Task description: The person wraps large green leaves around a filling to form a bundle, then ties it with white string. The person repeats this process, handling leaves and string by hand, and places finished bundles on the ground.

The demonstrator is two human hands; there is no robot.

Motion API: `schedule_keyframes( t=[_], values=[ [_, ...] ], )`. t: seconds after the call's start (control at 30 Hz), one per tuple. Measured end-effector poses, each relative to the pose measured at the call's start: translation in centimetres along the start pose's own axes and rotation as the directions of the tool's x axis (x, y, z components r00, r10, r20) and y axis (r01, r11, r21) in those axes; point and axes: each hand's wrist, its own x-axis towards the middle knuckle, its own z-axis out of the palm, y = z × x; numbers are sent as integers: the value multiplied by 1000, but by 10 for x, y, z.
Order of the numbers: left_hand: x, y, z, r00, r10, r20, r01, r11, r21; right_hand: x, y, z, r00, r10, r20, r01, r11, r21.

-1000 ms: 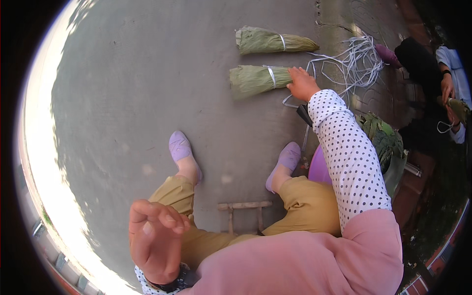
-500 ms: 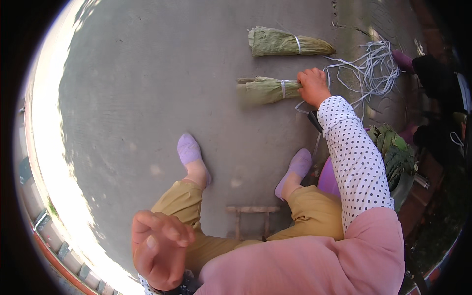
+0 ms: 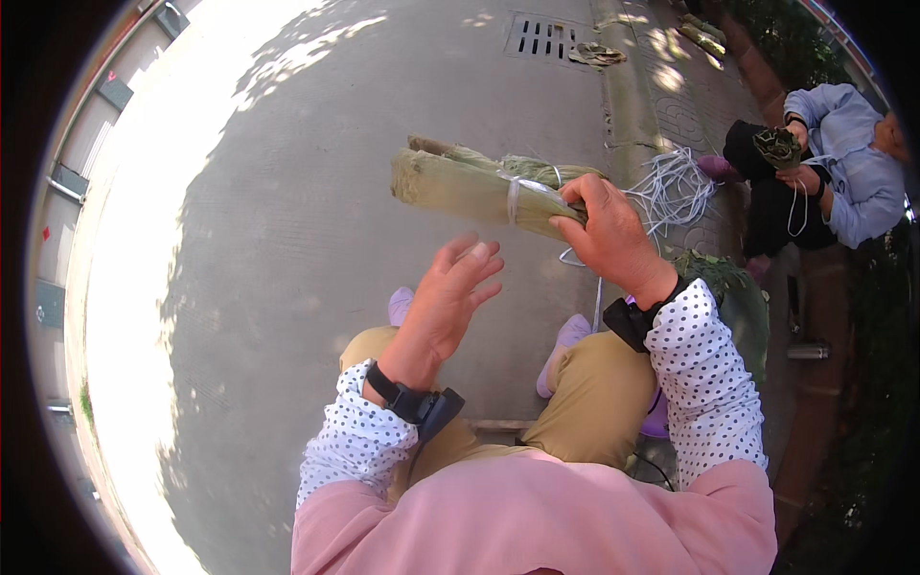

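Observation:
My right hand (image 3: 615, 230) grips the narrow end of a long bundle of dried, pale green leaves (image 3: 450, 187), raised off the ground. A white tie (image 3: 513, 199) goes round its middle, and its wide end points left. My left hand (image 3: 448, 299) hangs just below the bundle, apart from it, fingers spread with nothing in them. Beyond the held bundle lies a second tied leaf bundle (image 3: 533, 170) on the pavement, mostly hidden behind it. Farther right is a tangled heap of white strips (image 3: 671, 195), with strands running toward my right hand.
At the right a seated co-worker (image 3: 853, 158) holds a dark leaf bundle (image 3: 778, 147). Green leaves (image 3: 714, 273) are piled beside my right forearm. A drain grate (image 3: 541, 38) and more leaf bundles (image 3: 702, 40) lie at the far side. A wooden stool edge (image 3: 503, 425) shows between my legs.
My right hand has lifted the nearer bundle off the ground and brought it closer. My left hand has moved up and forward toward it. The view has shifted, showing the co-worker.

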Motion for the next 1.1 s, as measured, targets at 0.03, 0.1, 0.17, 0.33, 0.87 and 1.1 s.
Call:
schedule_keyframes(
  t=[0.03,0.1,0.17,0.33,0.87,1.1],
  values=[
    [4,4,10,998,32,61,-29,999,-46,-5,-25,-10,999,43,-15,-42,997,67],
    [7,13,26,980,95,175,-73,989,-128,-19,-53,-16,996,2,-89,9,992,126],
    [7,20,36,975,169,143,-150,980,-130,-27,-77,-24,992,122,-36,-109,959,260],
    [14,26,35,965,224,133,-216,974,-71,-38,-89,-14,967,256,-4,-217,828,516],
    [75,25,6,962,-54,268,137,943,-303,-15,-45,45,856,458,241,-391,267,881],
    [80,8,11,989,92,117,-74,986,-149,-21,-49,42,914,394,-97,-223,688,691]
  ],
)
